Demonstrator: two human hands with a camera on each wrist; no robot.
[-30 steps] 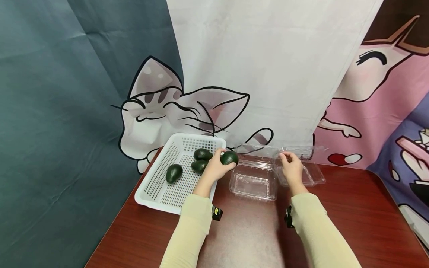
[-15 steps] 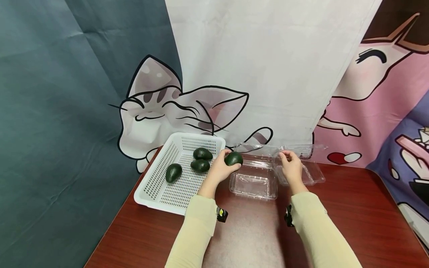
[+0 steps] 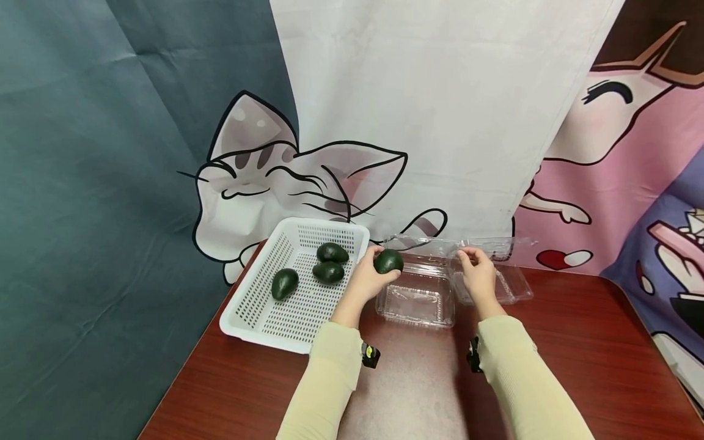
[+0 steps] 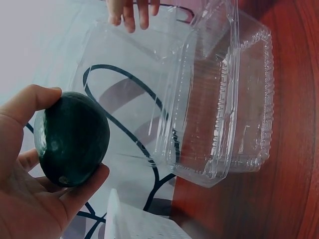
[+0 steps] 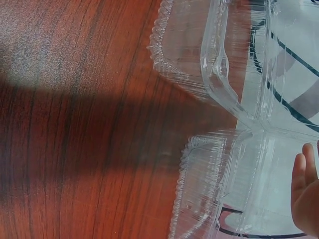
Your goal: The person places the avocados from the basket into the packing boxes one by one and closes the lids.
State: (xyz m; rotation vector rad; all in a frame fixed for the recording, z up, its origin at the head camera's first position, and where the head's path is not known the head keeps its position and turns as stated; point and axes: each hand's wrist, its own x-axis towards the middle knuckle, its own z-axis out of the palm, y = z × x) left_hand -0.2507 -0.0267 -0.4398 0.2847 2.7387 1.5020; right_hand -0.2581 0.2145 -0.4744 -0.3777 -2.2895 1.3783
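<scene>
My left hand [image 3: 365, 281] grips a dark green avocado [image 3: 388, 261], fingers and thumb around its sides. It is held just left of and above an opened clear plastic clamshell box [image 3: 416, 299]. In the left wrist view the avocado [image 4: 75, 139] is apart from the box [image 4: 199, 109]. At the box's back right, my right hand [image 3: 477, 275] has thumb and fingertips together at the edge of its clear raised lid, seemingly pinching it; the transparent plastic makes the contact hard to see. Only the fingers of the right hand [image 5: 306, 194] show at the right wrist view's edge.
A white perforated basket [image 3: 297, 315] stands at the left with three avocados in it, one avocado [image 3: 285, 285] apart from the other two. A second clear plastic box [image 3: 513, 286] lies right of the first. A printed cloth [image 3: 440, 122] hangs behind the reddish-brown table [image 3: 577, 342].
My left hand has carried the avocado rightward, from beside the basket's rim to near the clear box. The right hand has stayed in place.
</scene>
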